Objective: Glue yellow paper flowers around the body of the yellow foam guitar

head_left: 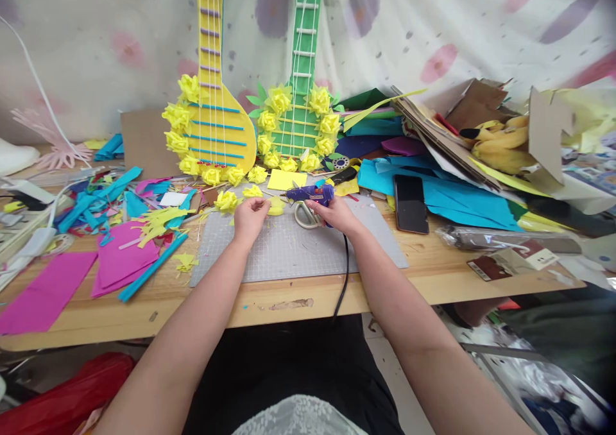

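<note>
Over the grey cutting mat (298,255), my left hand (251,218) is closed in a pinch on a small yellow paper piece (276,207), which sticks out to the right of the fingertips. My right hand (339,215) is wrapped round the handle of a purple glue gun (312,194); its nozzle points left, towards the yellow piece. Just below the gun lies a pair of scissors (304,217) with pale handles, partly hidden by my right fingers. Yellow paper flowers (226,201) lie beyond my left hand, near a yellow paper sheet (287,179).
Behind the mat stand a yellow paper guitar (224,124) and a green paper guitar (301,111), both edged with yellow flowers. Magenta sheets (52,294) and paper scraps cover the left. A phone (410,204) lies right, before blue sheets (466,197). A black cord (345,274) hangs over the table edge.
</note>
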`<action>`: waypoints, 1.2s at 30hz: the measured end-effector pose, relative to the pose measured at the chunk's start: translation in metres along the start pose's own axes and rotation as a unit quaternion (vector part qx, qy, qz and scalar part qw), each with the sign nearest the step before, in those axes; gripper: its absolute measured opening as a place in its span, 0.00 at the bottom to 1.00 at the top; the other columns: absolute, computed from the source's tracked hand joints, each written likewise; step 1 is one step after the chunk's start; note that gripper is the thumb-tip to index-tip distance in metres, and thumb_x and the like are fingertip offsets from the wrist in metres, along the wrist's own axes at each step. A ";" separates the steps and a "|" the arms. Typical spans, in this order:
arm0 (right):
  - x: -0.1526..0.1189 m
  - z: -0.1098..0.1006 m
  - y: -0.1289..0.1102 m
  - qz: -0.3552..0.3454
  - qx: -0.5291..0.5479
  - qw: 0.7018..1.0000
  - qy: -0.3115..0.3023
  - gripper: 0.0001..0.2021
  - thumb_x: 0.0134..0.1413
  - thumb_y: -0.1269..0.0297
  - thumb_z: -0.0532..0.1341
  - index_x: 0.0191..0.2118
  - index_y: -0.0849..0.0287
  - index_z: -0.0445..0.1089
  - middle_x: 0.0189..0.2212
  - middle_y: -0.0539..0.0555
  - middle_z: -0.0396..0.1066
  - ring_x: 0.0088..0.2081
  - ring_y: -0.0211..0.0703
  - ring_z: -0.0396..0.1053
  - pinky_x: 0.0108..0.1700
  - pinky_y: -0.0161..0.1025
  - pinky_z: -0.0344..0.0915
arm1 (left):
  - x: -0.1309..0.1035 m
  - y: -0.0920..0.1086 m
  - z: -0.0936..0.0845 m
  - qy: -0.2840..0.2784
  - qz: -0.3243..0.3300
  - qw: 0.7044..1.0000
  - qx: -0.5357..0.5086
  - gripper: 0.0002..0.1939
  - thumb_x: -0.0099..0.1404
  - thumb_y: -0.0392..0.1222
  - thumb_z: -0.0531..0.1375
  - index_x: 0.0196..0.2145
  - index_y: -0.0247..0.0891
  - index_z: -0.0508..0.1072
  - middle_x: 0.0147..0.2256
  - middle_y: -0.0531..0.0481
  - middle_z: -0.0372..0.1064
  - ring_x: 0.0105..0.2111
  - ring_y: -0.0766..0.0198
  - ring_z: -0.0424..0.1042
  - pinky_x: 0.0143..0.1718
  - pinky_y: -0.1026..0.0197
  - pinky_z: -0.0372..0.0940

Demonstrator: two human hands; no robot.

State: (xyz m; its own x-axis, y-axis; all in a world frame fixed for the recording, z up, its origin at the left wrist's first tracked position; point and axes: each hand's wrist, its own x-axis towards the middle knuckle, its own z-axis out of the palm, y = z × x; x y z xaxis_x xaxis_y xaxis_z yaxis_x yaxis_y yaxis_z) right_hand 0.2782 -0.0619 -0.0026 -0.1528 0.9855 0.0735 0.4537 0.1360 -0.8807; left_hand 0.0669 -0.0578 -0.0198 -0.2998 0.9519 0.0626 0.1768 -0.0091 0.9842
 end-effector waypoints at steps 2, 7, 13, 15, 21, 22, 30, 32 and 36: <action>0.000 0.002 0.000 -0.008 -0.011 1.000 -0.004 0.19 0.49 0.46 0.60 0.33 0.59 0.69 0.14 0.47 0.61 0.16 0.36 0.60 0.22 0.35 0.59 | 0.000 0.000 0.000 -0.003 0.000 1.000 0.002 0.06 0.50 0.41 0.63 0.25 0.36 0.73 0.23 0.53 0.69 0.18 0.69 0.64 0.24 0.64 0.62; 0.002 0.004 0.000 -0.017 -0.051 0.998 0.027 0.17 0.49 0.47 0.60 0.31 0.58 0.70 0.16 0.49 0.64 0.22 0.40 0.65 0.27 0.36 0.63 | 0.000 -0.003 0.000 -0.011 -0.001 1.000 0.008 0.06 0.51 0.42 0.62 0.26 0.37 0.73 0.23 0.54 0.69 0.19 0.70 0.63 0.24 0.64 0.62; 0.004 -0.001 0.002 -0.014 -0.040 0.996 0.080 0.15 0.47 0.49 0.62 0.29 0.58 0.70 0.17 0.51 0.66 0.27 0.44 0.69 0.30 0.37 0.64 | 0.006 0.005 -0.007 0.033 0.037 0.998 -0.029 0.05 0.52 0.41 0.61 0.27 0.37 0.69 0.24 0.55 0.68 0.18 0.71 0.63 0.24 0.66 0.61; 0.005 -0.003 0.004 0.002 -0.037 0.995 0.095 0.16 0.47 0.49 0.62 0.28 0.58 0.70 0.18 0.52 0.67 0.27 0.44 0.69 0.29 0.36 0.64 | 0.010 0.013 -0.015 0.057 0.057 0.995 -0.058 0.06 0.53 0.40 0.60 0.29 0.38 0.67 0.24 0.55 0.69 0.18 0.72 0.63 0.24 0.67 0.60; 0.009 -0.009 0.012 0.059 0.011 0.991 0.122 0.19 0.47 0.44 0.60 0.25 0.57 0.66 0.18 0.50 0.66 0.19 0.37 0.63 0.23 0.36 0.60 | 0.025 0.031 -0.043 0.122 0.041 0.987 -0.091 0.09 0.51 0.36 0.57 0.32 0.40 0.62 0.23 0.58 0.67 0.18 0.73 0.63 0.18 0.70 0.53; 0.010 -0.009 0.013 0.065 0.030 0.991 0.116 0.20 0.47 0.43 0.59 0.23 0.57 0.65 0.17 0.49 0.65 0.17 0.36 0.62 0.22 0.36 0.60 | 0.027 0.033 -0.046 0.117 0.033 0.989 -0.086 0.08 0.50 0.36 0.57 0.31 0.40 0.63 0.22 0.58 0.66 0.18 0.73 0.63 0.17 0.71 0.52; 0.016 -0.005 0.027 0.070 0.105 0.986 0.105 0.22 0.47 0.40 0.58 0.22 0.56 0.61 0.14 0.48 0.62 0.16 0.35 0.60 0.21 0.36 0.62 | 0.045 0.059 -0.055 -0.029 -0.060 0.993 -0.102 0.05 0.46 0.34 0.60 0.25 0.35 0.69 0.22 0.51 0.69 0.21 0.71 0.67 0.20 0.70 0.62; 0.016 -0.005 0.025 0.075 0.107 0.986 0.105 0.22 0.47 0.40 0.58 0.22 0.56 0.61 0.14 0.48 0.61 0.16 0.35 0.60 0.21 0.35 0.61 | 0.051 0.066 -0.057 -0.093 -0.074 0.988 -0.100 0.07 0.44 0.32 0.62 0.26 0.34 0.72 0.25 0.49 0.71 0.25 0.68 0.71 0.25 0.68 0.67; 0.016 -0.006 0.022 0.087 0.106 0.985 0.104 0.22 0.47 0.40 0.58 0.22 0.56 0.60 0.14 0.48 0.61 0.16 0.34 0.60 0.21 0.34 0.60 | 0.064 0.074 -0.057 -0.142 -0.087 0.985 -0.050 0.07 0.45 0.30 0.66 0.26 0.32 0.74 0.27 0.44 0.73 0.28 0.65 0.73 0.27 0.65 0.69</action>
State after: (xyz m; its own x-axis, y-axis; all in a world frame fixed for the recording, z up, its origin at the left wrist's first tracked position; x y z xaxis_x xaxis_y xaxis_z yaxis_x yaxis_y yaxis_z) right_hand 0.2912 -0.0427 -0.0175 0.1039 0.9945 -0.0136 0.2594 -0.0403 -0.9649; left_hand 0.0070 -0.0155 0.0662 -0.0411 0.9887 -0.1439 0.0475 0.1458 0.9882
